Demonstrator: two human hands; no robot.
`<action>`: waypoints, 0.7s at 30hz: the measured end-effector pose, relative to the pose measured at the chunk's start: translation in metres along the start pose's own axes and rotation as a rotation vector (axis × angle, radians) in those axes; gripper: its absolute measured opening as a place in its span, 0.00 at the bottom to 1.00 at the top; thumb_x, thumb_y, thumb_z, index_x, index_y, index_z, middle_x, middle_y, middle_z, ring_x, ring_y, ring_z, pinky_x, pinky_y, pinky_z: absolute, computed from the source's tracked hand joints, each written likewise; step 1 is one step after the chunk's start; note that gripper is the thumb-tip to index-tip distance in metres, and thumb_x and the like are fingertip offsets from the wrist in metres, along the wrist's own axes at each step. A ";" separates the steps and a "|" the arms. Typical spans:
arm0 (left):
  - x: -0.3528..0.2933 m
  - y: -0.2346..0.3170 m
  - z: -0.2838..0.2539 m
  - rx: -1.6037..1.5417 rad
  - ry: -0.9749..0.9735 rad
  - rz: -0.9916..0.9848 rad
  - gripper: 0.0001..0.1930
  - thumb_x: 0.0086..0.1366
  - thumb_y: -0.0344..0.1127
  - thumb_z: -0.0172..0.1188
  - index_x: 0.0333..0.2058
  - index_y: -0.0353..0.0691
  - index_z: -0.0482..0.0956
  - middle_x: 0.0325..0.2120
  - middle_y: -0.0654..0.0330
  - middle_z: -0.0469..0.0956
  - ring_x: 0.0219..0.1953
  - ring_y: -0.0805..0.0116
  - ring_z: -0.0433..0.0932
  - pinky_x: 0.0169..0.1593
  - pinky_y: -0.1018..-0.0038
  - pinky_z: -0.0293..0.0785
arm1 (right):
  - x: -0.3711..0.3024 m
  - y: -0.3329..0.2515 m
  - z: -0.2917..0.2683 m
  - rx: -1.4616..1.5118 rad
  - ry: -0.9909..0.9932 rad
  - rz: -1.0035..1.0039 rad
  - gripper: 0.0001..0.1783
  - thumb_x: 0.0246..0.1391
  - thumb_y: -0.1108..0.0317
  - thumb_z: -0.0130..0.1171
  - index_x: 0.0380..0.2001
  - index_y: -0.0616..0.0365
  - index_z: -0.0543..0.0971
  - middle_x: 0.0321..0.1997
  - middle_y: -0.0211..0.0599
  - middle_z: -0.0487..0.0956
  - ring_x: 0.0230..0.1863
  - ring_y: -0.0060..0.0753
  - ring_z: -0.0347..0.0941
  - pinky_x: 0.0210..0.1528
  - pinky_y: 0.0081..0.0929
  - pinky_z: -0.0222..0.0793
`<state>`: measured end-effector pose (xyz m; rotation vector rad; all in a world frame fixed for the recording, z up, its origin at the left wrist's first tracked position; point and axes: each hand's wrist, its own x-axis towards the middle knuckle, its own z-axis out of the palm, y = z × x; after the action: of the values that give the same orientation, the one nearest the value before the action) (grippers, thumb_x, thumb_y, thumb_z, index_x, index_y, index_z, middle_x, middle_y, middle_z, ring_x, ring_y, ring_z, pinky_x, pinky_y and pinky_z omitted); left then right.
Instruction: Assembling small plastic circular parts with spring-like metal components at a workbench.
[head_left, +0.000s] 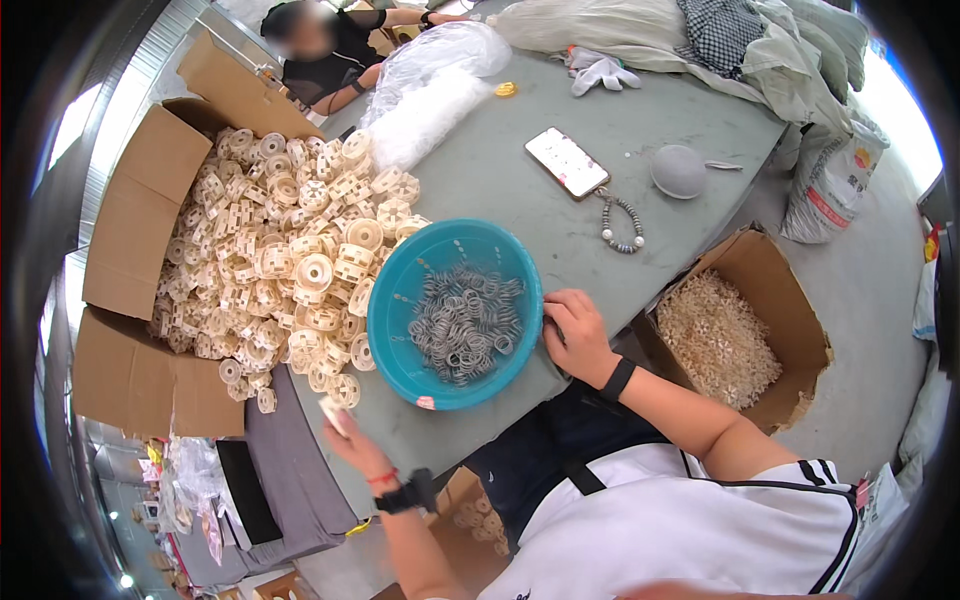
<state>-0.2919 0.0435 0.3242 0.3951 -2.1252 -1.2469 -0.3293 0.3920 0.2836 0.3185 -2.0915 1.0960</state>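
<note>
A teal plastic basin (385,345) stands on the table, with a heap of small metal coil springs (465,325) inside. My right hand (580,340) is at the basin's right edge, its fingers curled against the rim. Below and left of the basin, my left hand (358,450) is closed on a small cream plastic part (338,416); its exact shape is hard to make out. Just beyond that hand spreads a big pile of round cream plastic spools (290,240), spilling from a tipped cardboard box (140,210).
A phone (567,162) with a beaded strap and a round grey object (679,171) lie on the grey-green table (480,165). On the right, an open carton (800,345) holds small translucent pieces. Clear plastic bags (430,115) lie near another person (330,75) across the table.
</note>
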 end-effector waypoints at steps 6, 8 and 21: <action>-0.088 -0.012 0.032 0.120 0.003 0.069 0.20 0.64 0.42 0.49 0.46 0.29 0.64 0.46 0.50 0.66 0.47 0.61 0.67 0.51 0.66 0.62 | -0.001 -0.001 0.000 0.035 0.019 -0.012 0.12 0.36 0.80 0.53 0.30 0.62 0.73 0.34 0.40 0.73 0.38 0.43 0.69 0.41 0.35 0.66; -0.091 -0.003 0.040 0.352 0.028 0.228 0.21 0.63 0.41 0.50 0.45 0.27 0.64 0.52 0.43 0.61 0.54 0.52 0.61 0.55 0.62 0.57 | 0.000 0.000 0.000 0.042 0.016 -0.017 0.13 0.36 0.80 0.53 0.30 0.62 0.73 0.34 0.40 0.73 0.38 0.43 0.69 0.40 0.35 0.66; -0.094 -0.001 0.042 0.451 -0.038 0.367 0.15 0.58 0.36 0.56 0.39 0.31 0.66 0.54 0.40 0.58 0.56 0.45 0.59 0.54 0.59 0.59 | -0.001 0.000 -0.001 0.038 0.027 -0.031 0.12 0.34 0.82 0.53 0.29 0.63 0.73 0.32 0.40 0.73 0.36 0.44 0.69 0.38 0.35 0.66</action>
<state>-0.2492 0.1220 0.2739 0.1545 -2.3729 -0.5711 -0.3282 0.3926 0.2826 0.3519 -2.0369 1.1171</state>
